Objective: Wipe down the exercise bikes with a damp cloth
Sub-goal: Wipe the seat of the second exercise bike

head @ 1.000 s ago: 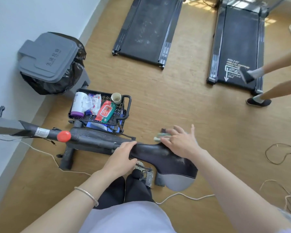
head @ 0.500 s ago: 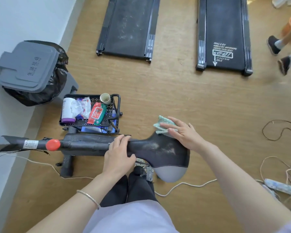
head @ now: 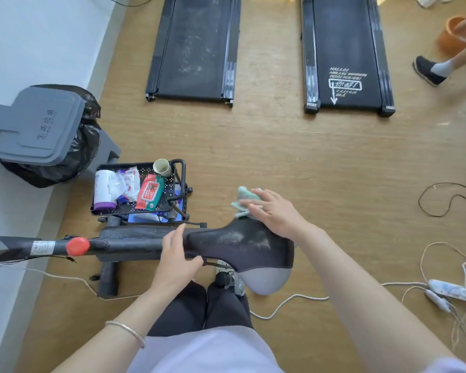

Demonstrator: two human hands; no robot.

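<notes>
The exercise bike's black saddle with a grey rear end lies across the middle of the view, dusty streaks on its top. Its black frame bar runs left to a red knob. My left hand grips the saddle's narrow nose, thumb underneath. My right hand presses a pale green cloth with straight fingers against the saddle's far edge. Part of the cloth sticks out past my fingertips.
A small black cart with wipes, a bottle and a cup stands behind the bike, next to a lidded grey bin. Two treadmills lie further back. Cables and a power strip sit right. Another person's foot is beside an orange bucket.
My right hand has slid the cloth along the saddle's far edge, more of it now showing. My left hand stays on the nose. The other person has stepped off toward the back right.
</notes>
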